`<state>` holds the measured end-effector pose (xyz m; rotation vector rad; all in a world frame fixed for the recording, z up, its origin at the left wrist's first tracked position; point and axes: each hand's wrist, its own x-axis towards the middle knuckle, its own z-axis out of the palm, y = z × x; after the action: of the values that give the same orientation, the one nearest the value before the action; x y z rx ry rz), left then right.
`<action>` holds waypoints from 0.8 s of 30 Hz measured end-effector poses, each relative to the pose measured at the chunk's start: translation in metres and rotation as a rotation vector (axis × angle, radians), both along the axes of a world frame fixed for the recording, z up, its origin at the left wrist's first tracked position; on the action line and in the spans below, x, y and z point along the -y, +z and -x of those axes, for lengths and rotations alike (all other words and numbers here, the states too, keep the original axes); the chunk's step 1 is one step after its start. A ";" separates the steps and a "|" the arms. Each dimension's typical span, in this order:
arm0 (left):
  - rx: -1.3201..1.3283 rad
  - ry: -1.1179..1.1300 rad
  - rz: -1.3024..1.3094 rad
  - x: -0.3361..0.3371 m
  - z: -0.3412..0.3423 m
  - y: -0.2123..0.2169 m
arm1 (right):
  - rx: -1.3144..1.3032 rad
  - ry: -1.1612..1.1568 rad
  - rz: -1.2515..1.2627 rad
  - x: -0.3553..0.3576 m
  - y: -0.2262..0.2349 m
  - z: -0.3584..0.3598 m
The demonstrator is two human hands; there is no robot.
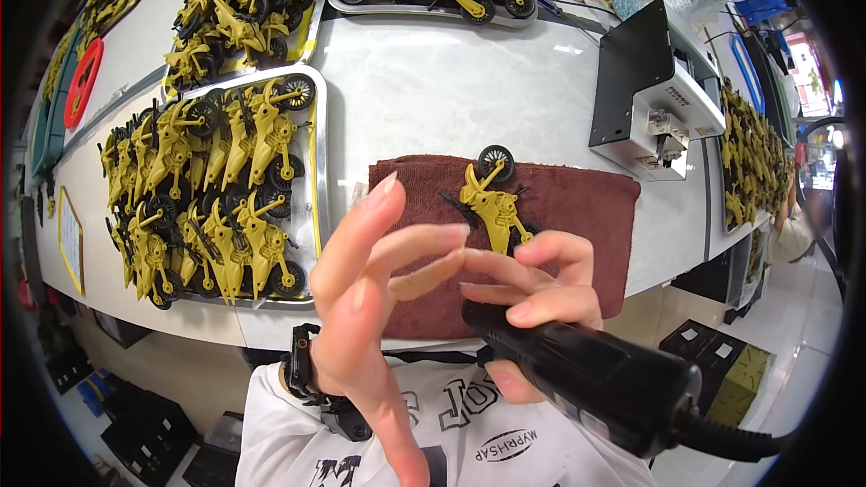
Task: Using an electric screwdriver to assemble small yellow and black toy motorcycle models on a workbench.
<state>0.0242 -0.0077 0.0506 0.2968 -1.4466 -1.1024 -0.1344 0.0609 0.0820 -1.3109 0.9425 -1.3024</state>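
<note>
My left hand (356,316) is raised over the near left side of a brown towel (595,207), its fingers spread and nothing visibly held. Its fingertips reach close to those of my right hand (555,293); whether they touch I cannot tell. Between the right thumb and fingers is a black corded handheld power tool (586,365), probably an electric screwdriver, with its cable running off to the right. A yellow toy motorcycle (492,207) with black wheels lies on the towel beyond both hands, its near end partly hidden by the right fingers.
A metal tray (317,153) of several yellow toy motorcycles stands at left; another tray (433,11) sits at the far side. At right is a black and white bench machine (663,108). More motorcycles (749,162) are piled beyond it. The white table's near edge runs below the towel.
</note>
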 end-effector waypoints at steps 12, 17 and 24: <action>-0.303 -0.369 -0.513 -0.011 -0.014 0.027 | 0.351 0.134 0.255 0.000 -0.004 0.021; -0.343 -0.539 -0.579 -0.008 -0.018 0.024 | 0.394 0.150 0.230 0.003 -0.004 0.016; -0.334 -0.475 -0.562 -0.012 -0.014 0.029 | 0.400 0.190 0.162 0.007 -0.011 0.019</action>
<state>0.0382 0.0042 0.0801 0.1481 -0.9046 -1.8515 -0.1533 0.0541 0.0712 -1.1675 0.4323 -1.4421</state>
